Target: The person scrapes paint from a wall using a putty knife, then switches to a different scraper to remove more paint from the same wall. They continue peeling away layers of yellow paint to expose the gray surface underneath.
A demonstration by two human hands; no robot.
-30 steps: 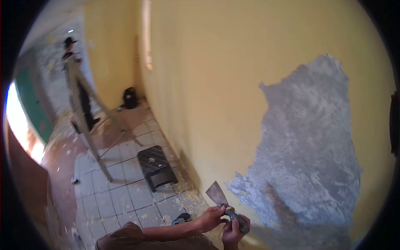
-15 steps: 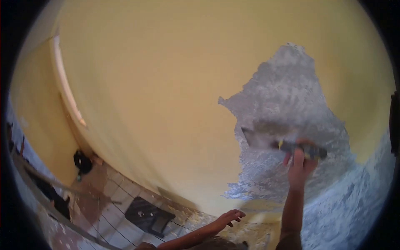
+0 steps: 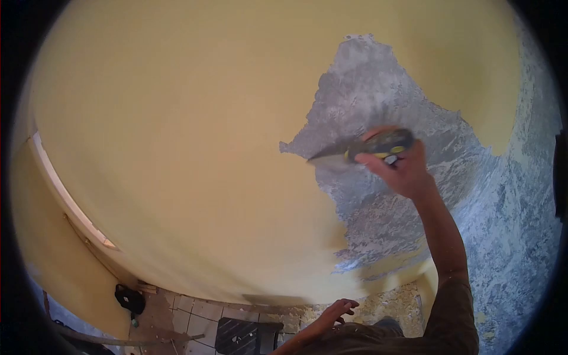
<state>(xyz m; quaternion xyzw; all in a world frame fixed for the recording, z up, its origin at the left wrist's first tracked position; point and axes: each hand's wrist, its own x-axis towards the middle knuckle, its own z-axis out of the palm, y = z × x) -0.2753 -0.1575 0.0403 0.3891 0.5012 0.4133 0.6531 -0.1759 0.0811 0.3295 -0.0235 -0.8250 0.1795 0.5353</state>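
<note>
My right hand (image 3: 403, 168) is raised against the wall and grips a scraper (image 3: 367, 147) by its dark and yellow handle. The metal blade points left, its tip at the edge where yellow paint (image 3: 195, 154) meets the bare grey plaster patch (image 3: 390, 207). My left hand (image 3: 337, 310) hangs low near the bottom of the view, fingers spread and holding nothing.
A dark low stool (image 3: 245, 335) stands on the tiled floor by the wall's base. A black bag (image 3: 130, 299) lies further along the floor. Paint flakes (image 3: 390, 305) litter the ground under the scraped patch. More stripped grey wall (image 3: 520, 195) runs to the right.
My right hand lifted the scraper from beside my left hand up to the wall, then shifted it left to the paint edge. The left hand let go and dropped low. View tilted toward the wall.
</note>
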